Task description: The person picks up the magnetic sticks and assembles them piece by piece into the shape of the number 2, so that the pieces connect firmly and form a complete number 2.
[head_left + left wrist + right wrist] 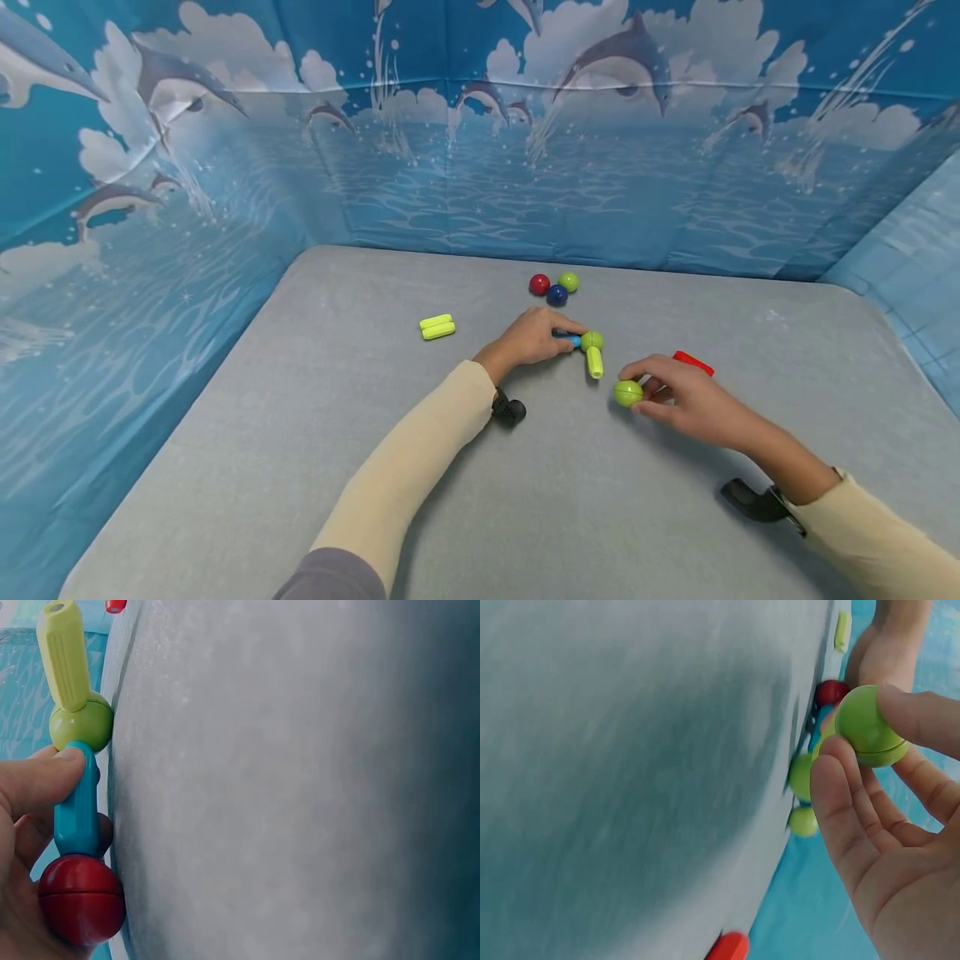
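My left hand (534, 335) grips a blue rod (76, 814) between thumb and fingers. In the left wrist view a red ball (81, 900) sits on one end of that rod, against the palm side. The other end joins a green ball (84, 724), from which a yellow-green rod (64, 656) sticks out. Seen from the head, this yellow-green rod points toward the near side of the table. To the right, my right hand (693, 400) pinches a separate green ball (866, 724) by thumb and fingertips, a short distance from the joined pieces.
Two yellow-green rods (437, 327) lie side by side on the grey table (322, 417), left of my left hand. Behind it are a loose red ball (539, 284), a blue ball (557, 295) and a green ball (568, 282). A red rod (697, 364) lies just beyond my right hand.
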Demonstrator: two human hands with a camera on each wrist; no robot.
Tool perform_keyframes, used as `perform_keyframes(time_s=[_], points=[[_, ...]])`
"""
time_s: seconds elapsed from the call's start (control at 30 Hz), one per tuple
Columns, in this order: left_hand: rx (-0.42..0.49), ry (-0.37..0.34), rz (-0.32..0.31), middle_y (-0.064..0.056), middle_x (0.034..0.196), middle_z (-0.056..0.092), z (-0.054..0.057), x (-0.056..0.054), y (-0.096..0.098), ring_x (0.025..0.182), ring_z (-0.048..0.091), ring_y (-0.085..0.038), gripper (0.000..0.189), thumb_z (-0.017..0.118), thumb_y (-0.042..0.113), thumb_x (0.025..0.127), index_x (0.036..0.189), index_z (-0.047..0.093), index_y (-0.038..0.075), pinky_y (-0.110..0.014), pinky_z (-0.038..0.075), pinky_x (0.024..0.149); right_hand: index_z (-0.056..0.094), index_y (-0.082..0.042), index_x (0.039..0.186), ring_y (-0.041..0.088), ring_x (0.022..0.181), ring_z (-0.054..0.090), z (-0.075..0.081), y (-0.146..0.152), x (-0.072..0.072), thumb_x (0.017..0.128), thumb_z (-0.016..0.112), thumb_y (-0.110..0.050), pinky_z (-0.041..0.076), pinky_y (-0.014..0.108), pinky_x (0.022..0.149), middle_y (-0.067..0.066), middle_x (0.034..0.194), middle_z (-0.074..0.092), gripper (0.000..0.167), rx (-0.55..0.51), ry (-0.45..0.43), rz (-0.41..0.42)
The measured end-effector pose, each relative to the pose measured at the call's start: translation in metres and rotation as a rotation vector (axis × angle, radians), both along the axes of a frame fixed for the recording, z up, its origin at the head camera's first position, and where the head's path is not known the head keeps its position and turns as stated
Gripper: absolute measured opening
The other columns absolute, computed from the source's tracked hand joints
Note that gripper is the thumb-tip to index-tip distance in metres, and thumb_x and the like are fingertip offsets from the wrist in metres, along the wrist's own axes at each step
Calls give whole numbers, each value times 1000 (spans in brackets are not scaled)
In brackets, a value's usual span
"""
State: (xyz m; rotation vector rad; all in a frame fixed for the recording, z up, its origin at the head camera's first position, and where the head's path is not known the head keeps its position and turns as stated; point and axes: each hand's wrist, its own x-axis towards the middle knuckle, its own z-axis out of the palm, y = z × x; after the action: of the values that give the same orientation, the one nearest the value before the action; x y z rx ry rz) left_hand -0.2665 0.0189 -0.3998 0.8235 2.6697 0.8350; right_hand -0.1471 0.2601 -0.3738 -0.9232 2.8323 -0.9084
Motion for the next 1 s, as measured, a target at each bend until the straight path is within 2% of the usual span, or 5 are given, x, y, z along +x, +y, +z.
perform_keyframes(time_s=[0.13,0.53,0.87,1.0], points=[[10,10,-5,4,135,65,0,0,-1,129,58,-10,35,68,24,95,129,67,29,-29,48,105,64,-7,120,3,86,63,0,-10,-1,81,79,-5,58,23,75,8,115,67,42,4,-35,4],[10,26,-24,4,134,66,0,1,-2,125,60,-9,34,67,24,95,129,68,28,-27,49,100,65,-8,119,6,86,65,-6,-26,-8,82,80,-9,56,22,74,5,112,69,39,36,-61,-23],[12,18,-21,4,135,66,0,1,-2,126,59,-9,34,67,24,95,129,67,28,-28,49,103,67,-9,116,8,85,66,-5,-29,-11,83,79,-15,56,22,73,6,111,70,36,41,-76,-53],[16,17,-15,3,134,66,0,1,-2,125,60,-10,34,67,24,95,129,68,28,-28,49,102,67,-10,116,9,84,66,-7,-30,-13,84,79,-17,55,22,72,5,111,70,35,45,-53,-67]])
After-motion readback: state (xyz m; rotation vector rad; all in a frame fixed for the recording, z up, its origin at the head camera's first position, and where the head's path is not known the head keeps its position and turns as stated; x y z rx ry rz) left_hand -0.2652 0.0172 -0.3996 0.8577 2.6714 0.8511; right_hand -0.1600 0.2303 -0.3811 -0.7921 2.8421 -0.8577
